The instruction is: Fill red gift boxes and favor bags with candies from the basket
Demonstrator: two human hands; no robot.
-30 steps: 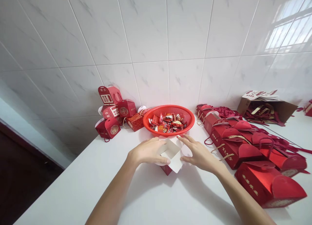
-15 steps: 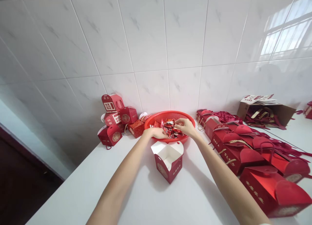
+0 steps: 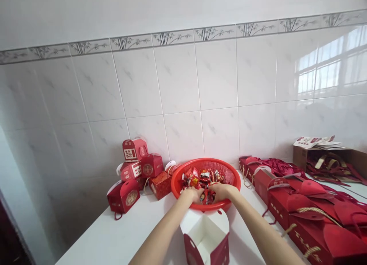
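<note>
Both my hands are inside a red plastic basket [image 3: 234, 172] that holds many small red-wrapped candies [image 3: 205, 176]. At the near left of the pile, my left hand [image 3: 195, 194] curls its fingers among the candies. My right hand [image 3: 220, 191] faces it from the right, fingers bent around candies, the fingertips partly hidden by wrappers. Between my forearms stands a dark red paper box [image 3: 220, 250] with its white inside [image 3: 205, 234] showing and its top flaps up. No candy shows in the visible part of it.
Red gift boxes [image 3: 123, 196] are stacked at the left on the white table [image 3: 114, 238]. Along the right, more red boxes [image 3: 286, 207] stand in rows with cord handles and ribbons [image 3: 279, 166]. A brown carton [image 3: 299, 158] holds ribbons at the far right. A tiled wall [image 3: 183, 81] closes the back.
The view has tilted up, so the table things sit lower in the picture. My right hand has moved nearer and down into the candies, and the two hands are closer together.
</note>
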